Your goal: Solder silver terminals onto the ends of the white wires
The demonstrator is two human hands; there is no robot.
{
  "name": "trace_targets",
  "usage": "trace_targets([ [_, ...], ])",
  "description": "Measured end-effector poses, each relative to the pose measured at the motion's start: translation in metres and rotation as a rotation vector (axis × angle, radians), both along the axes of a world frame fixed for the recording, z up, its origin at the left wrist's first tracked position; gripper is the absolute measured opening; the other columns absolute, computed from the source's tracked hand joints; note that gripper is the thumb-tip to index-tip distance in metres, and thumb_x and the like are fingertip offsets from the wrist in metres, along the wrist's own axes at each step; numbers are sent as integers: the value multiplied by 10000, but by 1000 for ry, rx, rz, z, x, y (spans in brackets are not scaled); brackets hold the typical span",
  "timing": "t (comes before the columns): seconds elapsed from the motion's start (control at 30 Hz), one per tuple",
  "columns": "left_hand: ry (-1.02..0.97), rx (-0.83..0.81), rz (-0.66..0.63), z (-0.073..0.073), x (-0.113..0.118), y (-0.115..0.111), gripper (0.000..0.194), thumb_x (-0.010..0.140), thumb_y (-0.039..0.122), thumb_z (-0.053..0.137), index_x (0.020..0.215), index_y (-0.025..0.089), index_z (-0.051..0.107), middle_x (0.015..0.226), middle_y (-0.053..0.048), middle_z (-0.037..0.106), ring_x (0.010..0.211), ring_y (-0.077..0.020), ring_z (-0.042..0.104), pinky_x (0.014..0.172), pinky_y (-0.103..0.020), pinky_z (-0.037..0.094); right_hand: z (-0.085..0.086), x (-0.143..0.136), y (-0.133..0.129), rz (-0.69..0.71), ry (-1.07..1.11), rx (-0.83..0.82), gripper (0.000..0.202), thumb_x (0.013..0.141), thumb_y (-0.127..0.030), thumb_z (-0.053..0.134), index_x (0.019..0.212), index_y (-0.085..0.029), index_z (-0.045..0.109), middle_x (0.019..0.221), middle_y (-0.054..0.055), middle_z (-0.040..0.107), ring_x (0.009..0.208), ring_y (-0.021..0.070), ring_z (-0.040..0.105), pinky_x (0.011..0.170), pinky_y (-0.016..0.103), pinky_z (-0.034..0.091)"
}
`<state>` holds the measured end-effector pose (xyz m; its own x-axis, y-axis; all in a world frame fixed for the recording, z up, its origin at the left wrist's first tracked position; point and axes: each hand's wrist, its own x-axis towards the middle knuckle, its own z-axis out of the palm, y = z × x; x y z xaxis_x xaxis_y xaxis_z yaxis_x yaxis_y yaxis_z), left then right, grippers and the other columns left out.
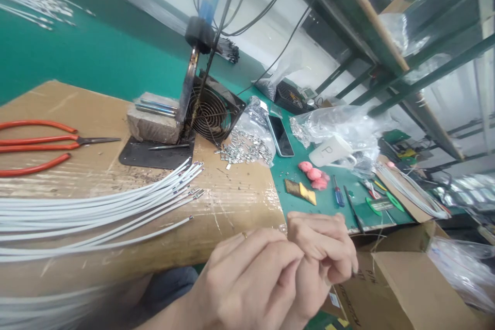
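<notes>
Both of my hands are held together over the table's front edge, fingers curled in. My left hand (251,273), with a ring on one finger, is closed in a pinch. Against it, my right hand (320,252) is closed too. Whatever lies between the fingers is hidden. To their left, a bundle of white cables (96,211) rests on the cardboard sheet (232,201), its ends pointing toward the middle. Several small metal connectors (247,147) are heaped behind, spilling from a clear bag. A soldering iron (199,36) points down at a grey block (152,121) with metal rods on top.
Red-handled scissors (58,142) lie on the left. A black fan (212,108) stands behind the iron. Farther right are a phone (280,135), white mug (332,151), pink lumps (313,174), a sponge (300,191) and a blue screwdriver (338,193). An open carton (417,278) sits at lower right.
</notes>
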<state>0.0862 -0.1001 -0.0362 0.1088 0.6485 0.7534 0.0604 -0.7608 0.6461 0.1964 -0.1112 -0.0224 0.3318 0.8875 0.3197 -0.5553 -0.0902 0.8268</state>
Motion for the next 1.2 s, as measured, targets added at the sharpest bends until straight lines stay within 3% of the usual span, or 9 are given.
trace_targets([
  [0.3, -14, 47, 6, 5, 1, 3, 199, 1002, 62, 530, 889, 169, 653, 703, -17, 751, 583, -132, 712, 529, -225, 558, 1, -6, -1, -15, 62, -23, 377, 1032, -297, 690, 702, -132, 612, 551, -89, 553, 414, 23, 437, 365, 126, 298],
  [0.6, -37, 72, -27, 3, 0, 5, 189, 983, 12, 532, 898, 127, 655, 706, -45, 740, 594, -138, 699, 521, -228, 555, 4, -5, 2, 18, 32, -4, 470, 1035, -327, 684, 621, -135, 576, 497, -99, 520, 378, 17, 407, 346, 124, 275],
  [0.9, -51, 79, -58, 3, -1, 8, 190, 910, -56, 563, 873, 109, 652, 708, -64, 745, 617, -151, 715, 548, -226, 581, 8, -7, 1, 120, 83, -18, 460, 1000, -19, 601, 550, -112, 634, 484, 23, 534, 399, 55, 341, 422, 224, 195],
  [1.2, -54, 82, -73, -1, -2, 8, 167, 948, -24, 580, 894, 103, 674, 740, -75, 769, 640, -157, 748, 576, -218, 584, 8, -8, 1, 75, 102, -22, 464, 1014, -36, 606, 554, -97, 635, 492, 9, 557, 385, 35, 336, 392, 201, 186],
])
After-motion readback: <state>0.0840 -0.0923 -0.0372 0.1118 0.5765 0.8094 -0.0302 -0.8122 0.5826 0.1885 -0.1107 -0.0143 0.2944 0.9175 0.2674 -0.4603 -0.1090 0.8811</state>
